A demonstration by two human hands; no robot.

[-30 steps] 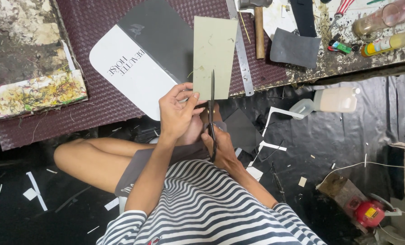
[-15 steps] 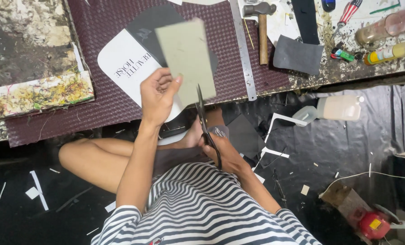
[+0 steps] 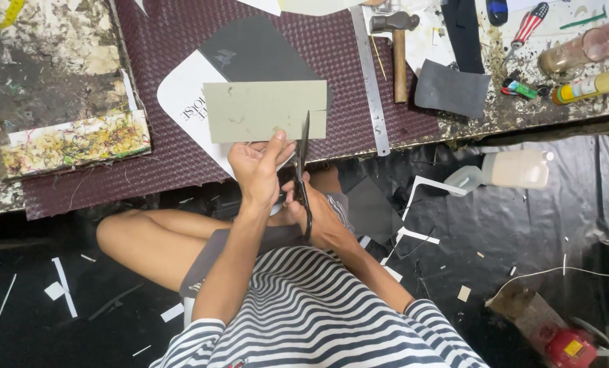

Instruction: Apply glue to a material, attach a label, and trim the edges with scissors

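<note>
While our left hand (image 3: 258, 163) pinches the grey card (image 3: 263, 110) and our right hand (image 3: 311, 215) closes scissors (image 3: 303, 170) into it, the thumb nearby risks a nick.

black-and-white striped shirt, perhaps dark shorts

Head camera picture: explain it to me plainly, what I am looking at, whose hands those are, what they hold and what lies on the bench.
There is no machine here. The camera sits on a person's head and looks down, so the striped shirt and bent legs at the bottom are the wearer's own. The left hand pinches the lower edge of a grey-green card sheet. The right hand works black scissors, whose blades have entered the sheet's lower edge near its right end. On the workbench lies a maroon woven mat, with a steel ruler and a hammer beside it. A screwdriver and glue bottles lie at the far right. White offcuts litter the black floor.
</note>
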